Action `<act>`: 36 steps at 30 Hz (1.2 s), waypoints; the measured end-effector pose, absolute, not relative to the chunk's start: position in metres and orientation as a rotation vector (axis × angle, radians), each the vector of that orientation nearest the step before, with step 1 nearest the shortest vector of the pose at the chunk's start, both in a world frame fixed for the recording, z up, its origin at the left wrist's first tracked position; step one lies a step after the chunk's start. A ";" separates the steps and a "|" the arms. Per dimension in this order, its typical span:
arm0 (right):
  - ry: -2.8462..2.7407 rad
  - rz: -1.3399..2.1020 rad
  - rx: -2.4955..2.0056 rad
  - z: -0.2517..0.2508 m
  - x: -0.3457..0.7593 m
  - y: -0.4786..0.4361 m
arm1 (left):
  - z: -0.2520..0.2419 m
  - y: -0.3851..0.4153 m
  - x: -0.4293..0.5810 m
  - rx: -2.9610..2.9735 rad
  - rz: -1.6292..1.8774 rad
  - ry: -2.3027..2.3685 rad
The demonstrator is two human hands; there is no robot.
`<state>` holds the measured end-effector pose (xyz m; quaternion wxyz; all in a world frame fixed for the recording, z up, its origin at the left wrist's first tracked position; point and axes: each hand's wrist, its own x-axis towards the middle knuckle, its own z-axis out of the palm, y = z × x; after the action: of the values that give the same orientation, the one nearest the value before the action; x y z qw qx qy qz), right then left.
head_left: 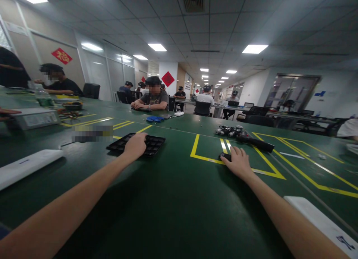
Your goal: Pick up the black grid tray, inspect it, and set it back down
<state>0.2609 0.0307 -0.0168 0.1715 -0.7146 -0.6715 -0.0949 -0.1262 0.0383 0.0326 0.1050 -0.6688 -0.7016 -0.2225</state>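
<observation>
A black tray divided into compartments lies on the green table. My left hand is over its middle, closed with the fingers curled down. Whatever those fingers hold is hidden behind the hand. To the right, my right hand rests low at the near side of a yellow taped outline. Its thumb and fingers close around a small black object, mostly covered, whose kind I cannot make out.
Beyond my right hand lie a cluster of metallic parts and a black tube-like object. A blue item is past the tray. White boxes flank my arms, at left and right. A person sits opposite.
</observation>
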 end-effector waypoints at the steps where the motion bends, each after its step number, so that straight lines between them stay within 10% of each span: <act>1: -1.913 -0.288 -1.990 -0.015 0.252 0.027 | 0.028 0.035 -0.115 -2.082 -0.726 -1.956; 11: -2.542 0.209 -1.480 -0.011 0.164 -0.022 | -0.011 0.015 -0.056 -2.753 -0.450 -1.416; 20: -2.095 -0.361 -1.896 -0.007 0.250 0.017 | 0.010 -0.054 -0.029 -3.120 -0.344 -1.046; 36: -2.027 -0.215 -1.978 -0.025 0.274 0.023 | 0.005 -0.004 -0.066 -2.473 -0.065 -1.581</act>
<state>0.2738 0.0233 -0.0246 0.1503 -0.6885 -0.7055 -0.0748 -0.0657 -0.0037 0.0049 0.1025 -0.8379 -0.5357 -0.0219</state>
